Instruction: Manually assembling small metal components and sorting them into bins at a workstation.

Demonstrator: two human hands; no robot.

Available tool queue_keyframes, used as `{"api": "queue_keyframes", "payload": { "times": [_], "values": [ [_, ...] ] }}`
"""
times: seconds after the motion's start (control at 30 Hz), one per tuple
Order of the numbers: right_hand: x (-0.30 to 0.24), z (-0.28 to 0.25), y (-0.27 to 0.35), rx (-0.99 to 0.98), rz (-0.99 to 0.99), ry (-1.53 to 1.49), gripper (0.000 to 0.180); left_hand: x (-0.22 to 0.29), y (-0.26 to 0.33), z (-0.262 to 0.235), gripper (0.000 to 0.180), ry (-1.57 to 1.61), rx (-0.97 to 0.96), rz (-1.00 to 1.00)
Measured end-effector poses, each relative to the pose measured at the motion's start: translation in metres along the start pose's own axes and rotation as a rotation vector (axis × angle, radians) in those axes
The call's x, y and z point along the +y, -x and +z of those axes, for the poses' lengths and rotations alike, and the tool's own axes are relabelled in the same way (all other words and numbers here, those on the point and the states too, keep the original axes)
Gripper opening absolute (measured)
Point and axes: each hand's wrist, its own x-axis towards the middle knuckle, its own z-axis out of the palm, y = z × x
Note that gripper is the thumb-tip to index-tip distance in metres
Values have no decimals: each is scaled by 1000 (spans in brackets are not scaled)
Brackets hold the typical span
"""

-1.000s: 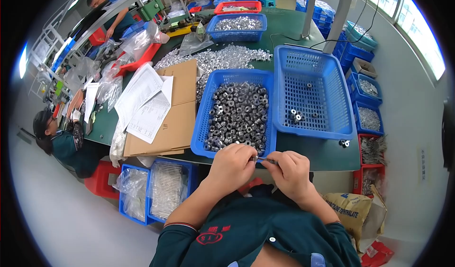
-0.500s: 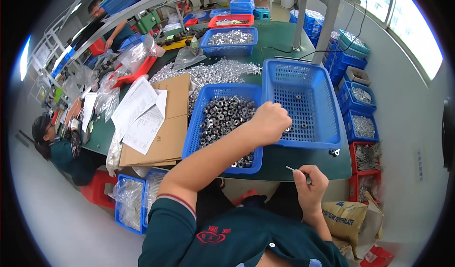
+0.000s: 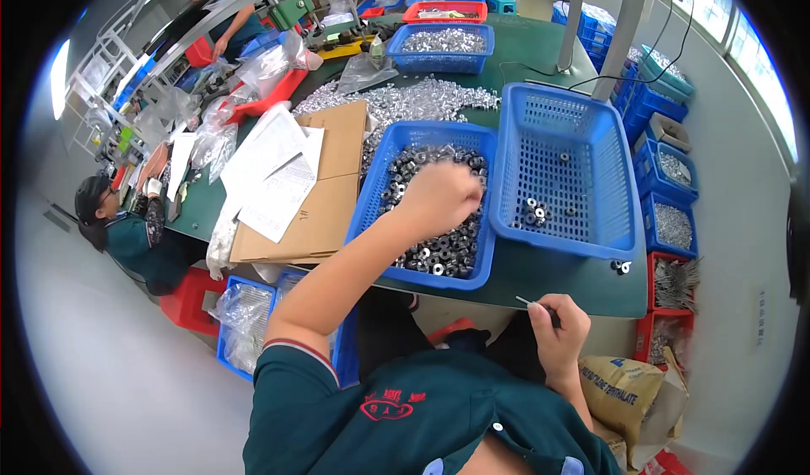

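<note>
My left hand is over the blue basket of small dark and silver ring-shaped metal parts. Its fingers bend down toward them, but motion smears them and the fingertips are hidden. Close to the table's front edge, my right hand is closed around a thin metal rod, whose tip sticks out to the left. Something dark shows between those fingers, too small to make out. The second blue basket, just right of the first, has a few similar ring parts on its perforated floor.
Cardboard with paper sheets lies left of the baskets. Behind them spreads a pile of shiny small parts. A grey post stands at the back right. Two loose rings lie at the table's right edge. Two other people sit to the left.
My left hand has moved left from the edge of the right basket to over the full basket. More rings show in the right basket's near left corner. My right hand keeps the rod.
</note>
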Motion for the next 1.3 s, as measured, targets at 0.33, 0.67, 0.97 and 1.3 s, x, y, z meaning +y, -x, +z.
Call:
{"api": "queue_keyframes", "payload": {
  "times": [0.33, 0.67, 0.97, 1.3],
  "values": [
    [-10, 14, -2, -112, -29, -30, 12, -8, 42, 25, 20, 33, -328, 20],
    [-15, 22, -7, -74, -63, -7, 16, -1, 54, -9, 22, 1237, -123, -453],
    [-32, 46, -38, -100, -291, -30, 17, 37, 97, -18, 19, 894, 289, -426],
    [-36, 74, -49, -112, -392, 47, 19, 62, 112, -22, 17, 544, 323, -256]
  ]
}}
